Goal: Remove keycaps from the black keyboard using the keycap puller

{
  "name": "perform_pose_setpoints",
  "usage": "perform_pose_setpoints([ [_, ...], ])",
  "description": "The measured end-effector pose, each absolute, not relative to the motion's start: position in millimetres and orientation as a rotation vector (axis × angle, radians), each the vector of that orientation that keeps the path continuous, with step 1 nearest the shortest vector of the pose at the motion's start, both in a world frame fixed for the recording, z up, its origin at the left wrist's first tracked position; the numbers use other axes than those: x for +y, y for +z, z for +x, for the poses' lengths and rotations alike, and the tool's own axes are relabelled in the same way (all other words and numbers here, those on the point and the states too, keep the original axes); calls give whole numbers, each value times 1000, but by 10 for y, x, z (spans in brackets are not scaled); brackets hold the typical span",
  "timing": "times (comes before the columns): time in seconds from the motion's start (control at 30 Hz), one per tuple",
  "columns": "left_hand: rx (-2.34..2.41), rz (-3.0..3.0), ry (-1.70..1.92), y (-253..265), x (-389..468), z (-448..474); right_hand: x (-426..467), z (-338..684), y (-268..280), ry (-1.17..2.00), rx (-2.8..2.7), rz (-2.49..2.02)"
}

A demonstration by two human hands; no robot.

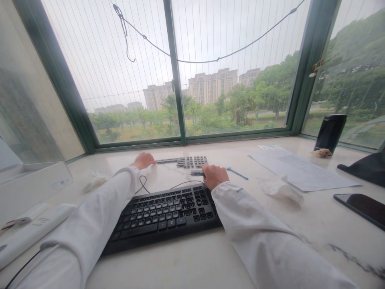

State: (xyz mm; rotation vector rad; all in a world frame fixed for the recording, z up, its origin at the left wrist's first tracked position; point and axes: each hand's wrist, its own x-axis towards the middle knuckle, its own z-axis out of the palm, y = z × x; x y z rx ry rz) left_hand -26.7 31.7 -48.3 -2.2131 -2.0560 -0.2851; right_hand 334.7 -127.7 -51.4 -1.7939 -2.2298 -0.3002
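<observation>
I'm watching from the head cam. Biggest thing: pale marble-look bench [192, 265] under a wide green-framed window [174, 80], trees and apt blocks outside.

Landmark is the black full-size keyboard [164, 214], centre of the bench. Just behind it lies a smaller dark grey slim keyboard [188, 161].

Right of the black kbd: white printed paper sheet [300, 170], crumpled white tissue [281, 188], black phone [361, 206]. Left of it: white box [30, 184].

Left hand [142, 160] rests on the slim kbd's left end, fingers curled; I can't tell if it grips.

Right hand [214, 176], just behind the black kbd's right corner, is closed round a small silver metal block [197, 172].

I'd judge the slim kbd is being steadied; next move needs careful alignment of the block.
</observation>
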Motion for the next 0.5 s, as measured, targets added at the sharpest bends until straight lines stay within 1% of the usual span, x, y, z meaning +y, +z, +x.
perform_pose_setpoints([
  [0.3, -2100, -2178, -206, -499, 346, -294, -1271, 3346, -514, -324, -2242, -1804],
  [0.5, -2074, -2229, -251, -537, 371, -341, -1279, 3340, -507, -303, -2248, -1814],
])
